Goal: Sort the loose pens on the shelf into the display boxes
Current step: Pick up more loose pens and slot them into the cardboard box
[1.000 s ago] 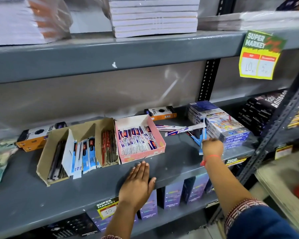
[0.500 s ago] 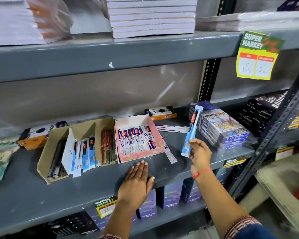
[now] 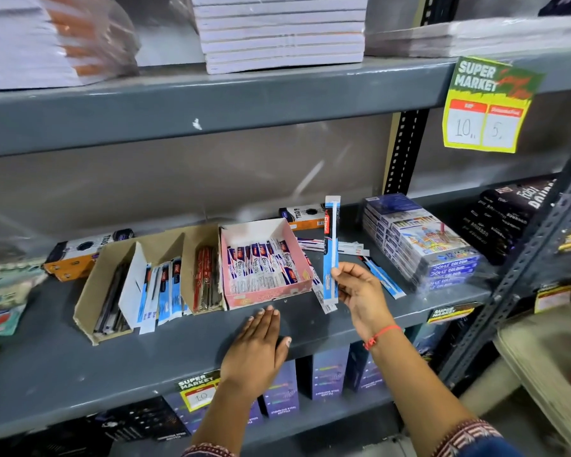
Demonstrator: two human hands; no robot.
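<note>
On the grey metal shelf (image 3: 310,328), your left hand (image 3: 256,351) lies flat and empty; your right hand (image 3: 360,293) pinches a blue packaged pen (image 3: 330,249) upright beside the pink cardboard display box (image 3: 271,291).

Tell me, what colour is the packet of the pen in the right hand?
Mainly light blue, with a red label near its top; head view: the pen packet in the right hand.

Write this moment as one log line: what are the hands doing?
right hand: holds blue pen pack upright | left hand: flat on shelf | pink box: beside pack | loose pens: remain
</note>
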